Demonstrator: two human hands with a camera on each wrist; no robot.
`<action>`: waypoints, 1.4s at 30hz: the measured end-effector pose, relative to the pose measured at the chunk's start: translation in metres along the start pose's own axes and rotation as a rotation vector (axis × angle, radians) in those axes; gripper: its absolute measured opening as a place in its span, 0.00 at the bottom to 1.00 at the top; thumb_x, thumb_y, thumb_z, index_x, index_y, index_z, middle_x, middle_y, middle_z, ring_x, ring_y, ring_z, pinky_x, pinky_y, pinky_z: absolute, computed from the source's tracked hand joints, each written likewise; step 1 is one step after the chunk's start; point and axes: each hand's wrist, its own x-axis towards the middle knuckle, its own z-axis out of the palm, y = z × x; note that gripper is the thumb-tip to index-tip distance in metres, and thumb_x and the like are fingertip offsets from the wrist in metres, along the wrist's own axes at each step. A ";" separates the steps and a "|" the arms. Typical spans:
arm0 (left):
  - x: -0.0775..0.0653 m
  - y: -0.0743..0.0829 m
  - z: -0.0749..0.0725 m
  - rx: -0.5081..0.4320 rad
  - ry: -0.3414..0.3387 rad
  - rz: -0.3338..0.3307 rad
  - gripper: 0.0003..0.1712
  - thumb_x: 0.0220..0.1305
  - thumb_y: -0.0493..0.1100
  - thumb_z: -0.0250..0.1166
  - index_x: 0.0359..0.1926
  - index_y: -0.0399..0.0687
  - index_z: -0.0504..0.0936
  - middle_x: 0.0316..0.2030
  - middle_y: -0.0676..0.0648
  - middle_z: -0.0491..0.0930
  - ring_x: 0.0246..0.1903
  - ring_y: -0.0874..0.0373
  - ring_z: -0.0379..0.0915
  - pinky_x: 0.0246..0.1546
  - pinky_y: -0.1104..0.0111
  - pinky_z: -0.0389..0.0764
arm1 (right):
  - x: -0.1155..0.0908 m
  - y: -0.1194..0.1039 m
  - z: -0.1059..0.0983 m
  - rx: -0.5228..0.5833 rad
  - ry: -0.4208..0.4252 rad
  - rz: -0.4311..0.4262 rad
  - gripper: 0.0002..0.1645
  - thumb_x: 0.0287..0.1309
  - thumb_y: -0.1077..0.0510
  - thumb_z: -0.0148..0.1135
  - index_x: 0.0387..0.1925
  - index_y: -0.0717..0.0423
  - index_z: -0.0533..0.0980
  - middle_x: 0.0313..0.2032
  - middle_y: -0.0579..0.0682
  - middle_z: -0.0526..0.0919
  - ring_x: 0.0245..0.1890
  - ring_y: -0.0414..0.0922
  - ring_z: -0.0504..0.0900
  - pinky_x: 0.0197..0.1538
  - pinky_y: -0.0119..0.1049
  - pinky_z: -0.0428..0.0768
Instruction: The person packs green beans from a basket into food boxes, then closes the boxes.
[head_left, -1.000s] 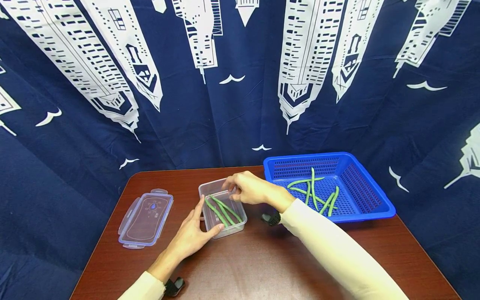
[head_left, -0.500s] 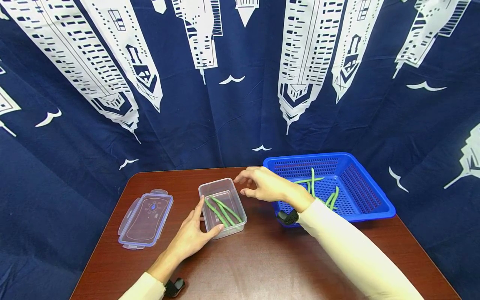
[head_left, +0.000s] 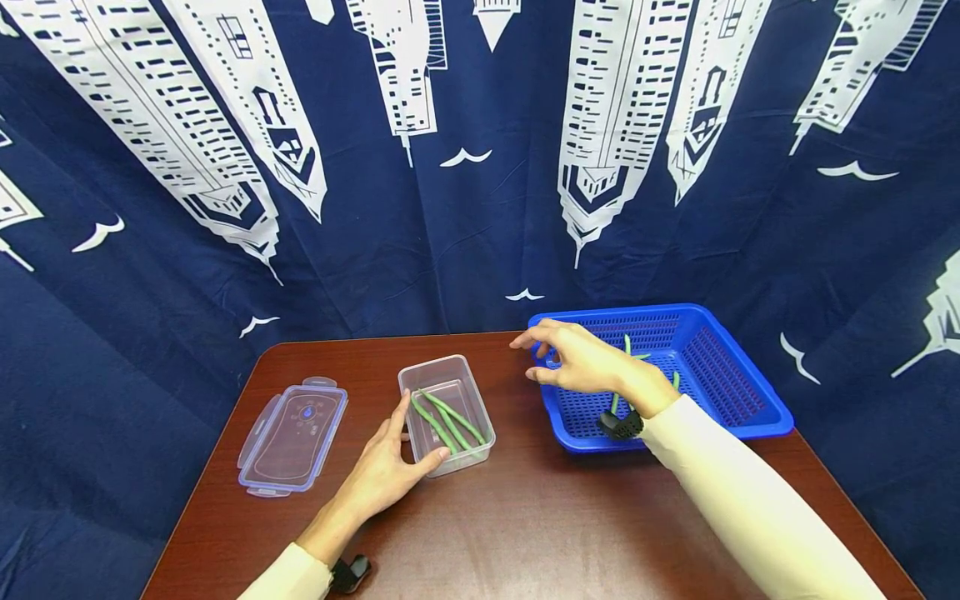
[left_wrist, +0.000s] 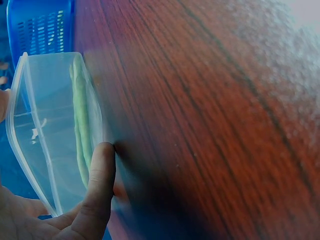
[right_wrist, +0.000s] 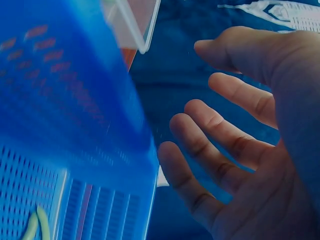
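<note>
A clear plastic food container (head_left: 474,400) stands on the table with several green beans (head_left: 447,421) lying in it. My left hand (head_left: 381,468) holds it at the near left, its thumb on the near wall and its fingers along the left side. The thumb (left_wrist: 102,170) also shows against the wall in the left wrist view. Above the left part of a blue plastic basket (head_left: 716,367), my right hand (head_left: 581,358) hovers with nothing in it. Its fingers are spread and loosely bent, apart from the basket rim. Beans in the basket (right_wrist: 42,222) are partly hidden by the right arm.
A clear lid with a blue seal (head_left: 296,437) lies flat on the left side of the brown table (head_left: 480,533). Behind the table hangs a dark blue curtain (head_left: 420,250) with white printed buildings. Black straps with cameras sit on both wrists.
My right hand has come out of the container and moved right, over the basket's left side. The left hand and the container have stayed in place.
</note>
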 end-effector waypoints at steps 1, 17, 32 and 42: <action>0.000 0.000 0.000 0.000 0.001 0.001 0.72 0.71 0.73 0.80 0.98 0.58 0.48 0.84 0.38 0.74 0.74 0.42 0.85 0.75 0.34 0.81 | -0.002 0.004 -0.002 -0.003 0.001 0.008 0.25 0.72 0.58 0.80 0.68 0.55 0.88 0.58 0.55 0.92 0.52 0.51 0.91 0.53 0.46 0.91; 0.001 -0.001 -0.001 0.000 0.003 -0.009 0.72 0.71 0.74 0.79 0.98 0.59 0.47 0.85 0.38 0.73 0.75 0.42 0.85 0.74 0.34 0.82 | -0.043 0.060 -0.031 -0.059 -0.045 0.152 0.28 0.68 0.57 0.86 0.67 0.54 0.88 0.59 0.57 0.90 0.54 0.56 0.93 0.58 0.54 0.91; 0.000 0.000 -0.003 -0.007 -0.030 -0.054 0.72 0.71 0.76 0.77 0.98 0.64 0.44 0.87 0.28 0.67 0.79 0.38 0.80 0.76 0.26 0.76 | -0.073 0.117 -0.030 -0.064 -0.181 0.198 0.26 0.62 0.56 0.88 0.60 0.54 0.92 0.56 0.58 0.91 0.58 0.64 0.93 0.65 0.67 0.87; -0.001 -0.001 -0.002 -0.018 -0.017 -0.036 0.71 0.71 0.74 0.79 0.98 0.64 0.45 0.86 0.36 0.72 0.77 0.40 0.82 0.75 0.30 0.80 | -0.072 0.133 -0.026 -0.138 -0.243 0.157 0.25 0.54 0.56 0.92 0.55 0.52 0.94 0.56 0.53 0.93 0.59 0.60 0.92 0.68 0.64 0.85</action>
